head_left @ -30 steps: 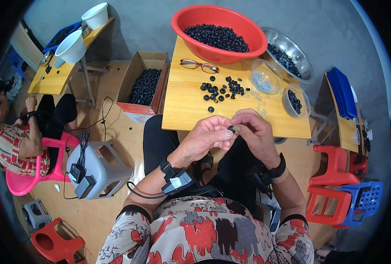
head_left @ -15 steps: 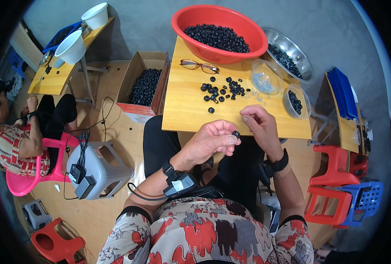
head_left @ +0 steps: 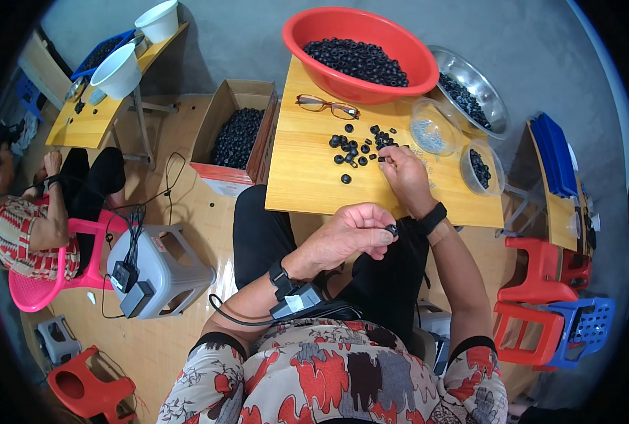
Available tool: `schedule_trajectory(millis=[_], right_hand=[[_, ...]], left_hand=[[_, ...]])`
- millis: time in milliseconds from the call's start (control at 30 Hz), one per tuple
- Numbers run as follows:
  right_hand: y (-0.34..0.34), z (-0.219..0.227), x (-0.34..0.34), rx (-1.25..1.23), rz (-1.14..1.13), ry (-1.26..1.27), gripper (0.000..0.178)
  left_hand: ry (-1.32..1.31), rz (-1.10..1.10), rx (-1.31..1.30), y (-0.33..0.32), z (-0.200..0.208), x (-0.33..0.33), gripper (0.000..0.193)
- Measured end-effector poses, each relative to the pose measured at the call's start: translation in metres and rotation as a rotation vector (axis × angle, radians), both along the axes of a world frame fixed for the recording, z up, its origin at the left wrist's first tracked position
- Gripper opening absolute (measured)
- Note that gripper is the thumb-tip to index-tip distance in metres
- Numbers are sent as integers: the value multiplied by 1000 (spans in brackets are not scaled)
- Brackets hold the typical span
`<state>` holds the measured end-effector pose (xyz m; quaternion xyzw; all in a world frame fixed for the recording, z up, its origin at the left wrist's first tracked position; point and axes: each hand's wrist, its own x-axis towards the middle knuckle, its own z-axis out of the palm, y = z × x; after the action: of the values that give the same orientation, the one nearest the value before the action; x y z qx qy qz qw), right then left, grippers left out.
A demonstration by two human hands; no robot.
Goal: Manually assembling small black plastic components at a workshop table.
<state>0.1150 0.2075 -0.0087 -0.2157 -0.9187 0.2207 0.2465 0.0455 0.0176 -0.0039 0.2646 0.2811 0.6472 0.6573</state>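
Note:
In front of the table edge, my left hand [head_left: 350,232] pinches a small round black part [head_left: 392,230] between thumb and fingers. My right hand [head_left: 408,180] reaches over the wooden table [head_left: 293,191], its thumb and fingertips closed at the right side of the loose black parts [head_left: 344,159]. A tiny dark piece shows at those fingertips, too small to make out fully. Beside this hand, thin silvery pins lie on the wood, partly hidden by it. A clear bowl [head_left: 458,138] of small silvery pieces stands just beyond.
A red basin [head_left: 293,39] and a steel bowl [head_left: 497,106], both with black parts, stand at the back. Nearer is another clear bowl [head_left: 497,187]. Glasses [head_left: 328,106] lie at left. A carton [head_left: 205,131] stands beside the table. A co-worker [head_left: 35,233] sits far left.
My right hand has moved forward and left, from near my left hand to the loose black parts. My left hand has shifted slightly right and nearer, still pinching its round part.

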Motion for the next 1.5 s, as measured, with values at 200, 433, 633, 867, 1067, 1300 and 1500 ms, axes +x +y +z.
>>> schedule_trajectory(millis=[200, 433, 633, 867, 1067, 1300, 1500], right_hand=[[2, -5, -3, 169, 61, -26, 14], [-27, 30, 26, -368, 104, 127, 13], [-67, 67, 54, -1098, 197, 348, 17], [-82, 64, 59, -1160, 271, 346, 18], [-80, 60, 62, -1151, 300, 355, 17], [-82, 61, 61, -1128, 303, 334, 17], [-78, 65, 61, -1032, 357, 277, 19]], left_hand=[[-7, 66, 17, -2, 4, -7, 17], [-126, 162, 51, -2, 5, -16, 19], [-109, 184, 12, -4, 7, -13, 25], [-56, 167, 19, -5, 12, -10, 23], [-22, 154, 10, -5, 15, -7, 23], [-26, 148, 18, -6, 14, -6, 19], [-33, 129, 34, -5, 12, -6, 19]])
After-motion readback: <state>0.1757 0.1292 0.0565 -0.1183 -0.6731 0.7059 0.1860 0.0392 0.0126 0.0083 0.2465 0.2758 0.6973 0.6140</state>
